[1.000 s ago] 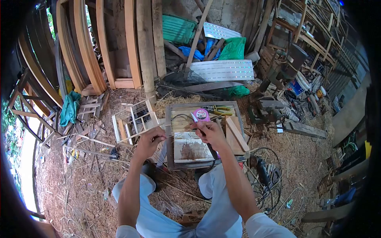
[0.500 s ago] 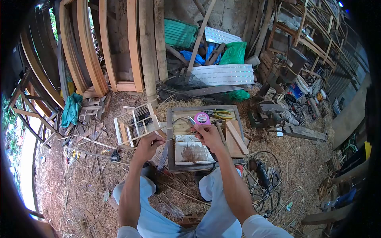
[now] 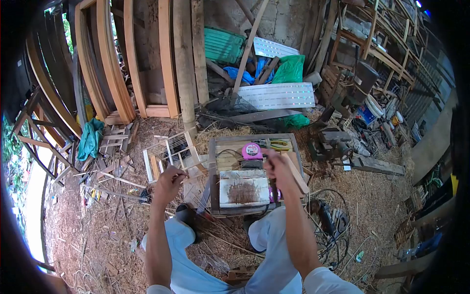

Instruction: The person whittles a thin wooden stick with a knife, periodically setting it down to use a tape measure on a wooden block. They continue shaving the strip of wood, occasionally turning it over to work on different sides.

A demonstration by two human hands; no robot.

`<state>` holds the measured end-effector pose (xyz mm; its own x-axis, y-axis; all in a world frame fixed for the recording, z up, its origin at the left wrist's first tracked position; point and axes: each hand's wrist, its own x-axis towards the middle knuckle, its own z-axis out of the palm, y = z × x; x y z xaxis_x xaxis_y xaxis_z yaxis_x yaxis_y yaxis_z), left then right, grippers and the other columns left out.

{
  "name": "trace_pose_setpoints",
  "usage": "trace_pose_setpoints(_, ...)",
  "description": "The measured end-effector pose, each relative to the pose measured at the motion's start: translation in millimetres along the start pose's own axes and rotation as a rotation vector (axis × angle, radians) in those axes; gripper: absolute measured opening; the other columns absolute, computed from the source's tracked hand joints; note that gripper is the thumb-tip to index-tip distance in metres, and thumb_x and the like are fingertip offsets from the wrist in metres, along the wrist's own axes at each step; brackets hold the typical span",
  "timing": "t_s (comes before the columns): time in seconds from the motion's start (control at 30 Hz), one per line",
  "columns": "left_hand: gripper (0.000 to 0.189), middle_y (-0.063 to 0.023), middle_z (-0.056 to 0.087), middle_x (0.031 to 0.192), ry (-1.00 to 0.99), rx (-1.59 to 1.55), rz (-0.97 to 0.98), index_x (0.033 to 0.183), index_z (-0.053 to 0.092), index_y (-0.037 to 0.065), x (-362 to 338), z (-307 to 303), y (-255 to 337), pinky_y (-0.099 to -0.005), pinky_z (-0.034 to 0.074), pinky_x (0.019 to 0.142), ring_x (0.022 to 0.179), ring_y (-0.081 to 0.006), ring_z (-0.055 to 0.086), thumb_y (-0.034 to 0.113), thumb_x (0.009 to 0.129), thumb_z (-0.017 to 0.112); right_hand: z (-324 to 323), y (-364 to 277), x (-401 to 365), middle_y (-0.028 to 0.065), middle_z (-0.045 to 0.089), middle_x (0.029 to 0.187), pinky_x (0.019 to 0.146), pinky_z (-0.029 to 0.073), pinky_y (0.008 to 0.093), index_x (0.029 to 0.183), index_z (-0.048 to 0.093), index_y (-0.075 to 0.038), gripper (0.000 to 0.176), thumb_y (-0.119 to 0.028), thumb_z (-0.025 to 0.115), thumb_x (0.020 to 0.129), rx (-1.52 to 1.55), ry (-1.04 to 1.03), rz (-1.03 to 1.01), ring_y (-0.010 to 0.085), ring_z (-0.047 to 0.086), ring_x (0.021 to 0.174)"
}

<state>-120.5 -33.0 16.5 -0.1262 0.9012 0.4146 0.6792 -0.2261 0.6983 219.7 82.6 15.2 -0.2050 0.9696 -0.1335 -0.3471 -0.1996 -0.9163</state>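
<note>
My left hand (image 3: 169, 184) is raised left of the low work table (image 3: 212, 176), thumb and fingers pinched; whatever lies between them is too small to name. Over the table's right side my right hand (image 3: 281, 171), slightly blurred, is closed round a dark tool (image 3: 275, 195), whose shape I cannot make out fully. Near it a pink tape measure (image 3: 252, 151) rests toward the back of the table. A white, brown-stained block (image 3: 244, 188) lies at the front. Behind the right hand are yellow-handled pliers (image 3: 280, 145), partly hidden, and a wooden strip (image 3: 296, 174).
A small slatted wooden frame (image 3: 171, 156) lies left of the table. Right of it are a metal vise (image 3: 333, 147) and a power tool (image 3: 327, 218) with tangled cords. Wooden frames (image 3: 165, 59) stand behind. Shavings and scraps cover the floor.
My right hand has moved right and slightly down from beside the tape measure, and the curved blade seen there is no longer visible. My left hand has shifted slightly left, away from the table.
</note>
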Motion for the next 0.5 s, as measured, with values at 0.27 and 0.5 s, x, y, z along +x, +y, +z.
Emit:
trace_pose_setpoints(0.27, 0.010, -0.0111, 0.058, 0.078, -0.002, -0.056, -0.005, 0.087, 0.059, 0.000, 12, 0, 13, -0.0298, 0.044, 0.060, 0.069, -0.0215, 0.058, -0.006, 0.079, 0.059, 12, 8, 7, -0.0027, 0.044, 0.056, 0.037, 0.022, 0.0192, 0.102, 0.051, -0.008, 0.025, -0.033, 0.051, 0.094, 0.090, 0.047, -0.108, 0.0038, 0.032, 0.042)
trace_pose_setpoints(0.5, 0.008, -0.0107, 0.058, 0.078, -0.011, -0.019, 0.062, 0.086, 0.059, 0.000, 12, 4, 11, -0.0294, 0.045, 0.061, 0.070, -0.0207, 0.058, -0.006, 0.080, 0.059, 19, 0, -3, -0.0007, 0.045, 0.059, 0.039, 0.024, 0.0186, 0.127, 0.045, -0.014, 0.037, -0.033, 0.049, 0.095, 0.061, 0.005, -0.206, 0.0029, 0.031, 0.043)
